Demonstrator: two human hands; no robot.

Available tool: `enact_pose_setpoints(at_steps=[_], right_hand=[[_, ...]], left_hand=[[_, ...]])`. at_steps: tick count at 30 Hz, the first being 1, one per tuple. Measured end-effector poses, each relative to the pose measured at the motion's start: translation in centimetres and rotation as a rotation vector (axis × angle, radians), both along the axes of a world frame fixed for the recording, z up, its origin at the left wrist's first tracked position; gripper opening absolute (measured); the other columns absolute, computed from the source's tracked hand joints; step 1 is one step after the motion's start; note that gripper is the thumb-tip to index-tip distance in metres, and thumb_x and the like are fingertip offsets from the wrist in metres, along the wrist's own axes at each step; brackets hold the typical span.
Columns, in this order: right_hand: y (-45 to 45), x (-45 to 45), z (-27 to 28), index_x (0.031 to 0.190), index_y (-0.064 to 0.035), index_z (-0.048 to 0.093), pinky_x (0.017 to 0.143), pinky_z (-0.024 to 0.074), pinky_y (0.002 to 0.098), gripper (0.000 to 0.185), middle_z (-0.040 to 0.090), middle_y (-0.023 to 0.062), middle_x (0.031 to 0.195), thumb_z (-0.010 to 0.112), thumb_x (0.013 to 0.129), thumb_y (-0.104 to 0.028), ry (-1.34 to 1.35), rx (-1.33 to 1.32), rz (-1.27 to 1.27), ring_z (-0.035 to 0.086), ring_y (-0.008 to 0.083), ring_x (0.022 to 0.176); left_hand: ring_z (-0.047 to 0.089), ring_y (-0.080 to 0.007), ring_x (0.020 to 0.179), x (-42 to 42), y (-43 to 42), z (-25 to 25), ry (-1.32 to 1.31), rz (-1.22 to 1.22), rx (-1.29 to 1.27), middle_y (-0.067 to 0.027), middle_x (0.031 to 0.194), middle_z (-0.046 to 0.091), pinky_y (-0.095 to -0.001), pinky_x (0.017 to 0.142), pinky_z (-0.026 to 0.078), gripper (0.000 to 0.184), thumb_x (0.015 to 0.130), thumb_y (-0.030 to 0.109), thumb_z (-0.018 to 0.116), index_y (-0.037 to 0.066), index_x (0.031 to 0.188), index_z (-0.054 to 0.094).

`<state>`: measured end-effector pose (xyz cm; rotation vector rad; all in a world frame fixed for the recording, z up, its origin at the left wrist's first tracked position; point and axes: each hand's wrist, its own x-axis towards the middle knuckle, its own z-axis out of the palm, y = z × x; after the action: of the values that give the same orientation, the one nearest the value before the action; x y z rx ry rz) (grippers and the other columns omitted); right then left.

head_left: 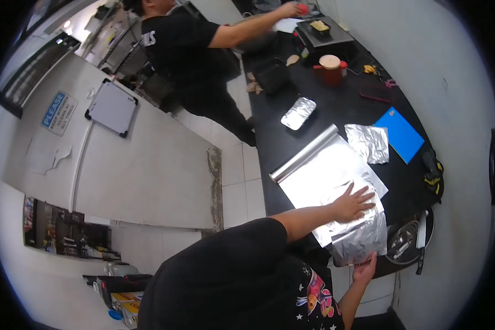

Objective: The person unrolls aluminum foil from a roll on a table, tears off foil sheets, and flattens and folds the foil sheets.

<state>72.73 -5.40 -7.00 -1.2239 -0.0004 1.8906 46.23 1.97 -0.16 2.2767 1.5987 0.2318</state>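
Note:
A long sheet of aluminium foil (313,181) runs out from its foil roll (305,154) across the black table. My left hand (355,204) lies flat on the foil with its fingers spread. At the near end, where the sheet hangs over the table edge, my right hand (364,269) grips the foil's edge; some of its fingers are hidden by the sheet. Beside the sheet rests a loose square piece of foil (367,143). A foil-covered tray (298,113) sits farther along the table.
A blue folder-like item (400,135) lies by the wall. A pan with utensils (404,242) stands near my right hand. A reddish-brown pot (331,70), a black container (271,75) and a scale-like device (325,36) are farther off. Another person (187,55) reaches across the far end.

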Motion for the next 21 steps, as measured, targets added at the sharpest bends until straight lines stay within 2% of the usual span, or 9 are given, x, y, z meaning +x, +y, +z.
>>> enact_pose_setpoints(at_steps=[2, 5, 8, 14, 21], right_hand=[[0.3, 1.0, -1.2, 0.104, -0.0136, 0.060, 0.087, 0.0470, 0.0456, 0.025, 0.058, 0.0017, 0.114, 0.060, 0.089, -0.034, 0.070, -0.047, -0.019, 0.054, 0.0218, 0.107], [0.6, 1.1, -2.0, 0.113, -0.0137, 0.057, 0.089, 0.0452, 0.0441, 0.035, 0.055, 0.0045, 0.117, 0.062, 0.087, -0.037, 0.012, 0.018, -0.005, 0.052, 0.0237, 0.107], [0.8, 1.0, -2.0, 0.115, -0.0134, 0.056, 0.091, 0.0433, 0.0452, 0.038, 0.054, 0.0058, 0.121, 0.062, 0.087, -0.039, 0.041, 0.022, -0.029, 0.051, 0.0249, 0.110], [-0.2, 0.9, -0.8, 0.118, -0.0132, 0.054, 0.094, 0.0392, 0.0457, 0.043, 0.055, 0.0064, 0.120, 0.060, 0.087, -0.043, 0.013, 0.046, 0.014, 0.051, 0.0245, 0.112], [-2.3, 1.1, -3.0, 0.103, -0.0140, 0.060, 0.087, 0.0446, 0.0379, 0.030, 0.062, 0.0014, 0.105, 0.064, 0.086, -0.038, 0.038, 0.052, -0.047, 0.057, 0.0190, 0.098]], left_hand=[[0.011, -0.0284, 0.142, -0.4, -0.5, -0.7, -0.002, -0.033, 0.020, -0.0053, 0.153, 0.020, -0.0652, 0.107, 0.008, 0.049, 0.093, 0.037, 0.041, 0.024, 0.140, 0.038], [0.009, -0.0280, 0.143, -0.9, -0.9, -0.9, -0.049, -0.038, 0.014, -0.0043, 0.153, 0.020, -0.0661, 0.106, 0.008, 0.047, 0.093, 0.040, 0.042, 0.026, 0.137, 0.042], [0.010, -0.0281, 0.143, -1.0, -1.1, -1.0, -0.058, -0.027, 0.027, -0.0046, 0.153, 0.021, -0.0660, 0.107, 0.007, 0.046, 0.092, 0.038, 0.044, 0.027, 0.137, 0.043], [0.011, -0.0276, 0.142, -0.9, -1.1, -0.3, -0.023, -0.026, 0.016, -0.0040, 0.153, 0.020, -0.0657, 0.107, 0.007, 0.046, 0.093, 0.040, 0.042, 0.028, 0.137, 0.043], [0.009, -0.0276, 0.143, -0.9, -1.0, -1.2, -0.048, -0.023, 0.036, -0.0037, 0.153, 0.020, -0.0669, 0.107, 0.004, 0.046, 0.092, 0.040, 0.042, 0.028, 0.137, 0.043]])
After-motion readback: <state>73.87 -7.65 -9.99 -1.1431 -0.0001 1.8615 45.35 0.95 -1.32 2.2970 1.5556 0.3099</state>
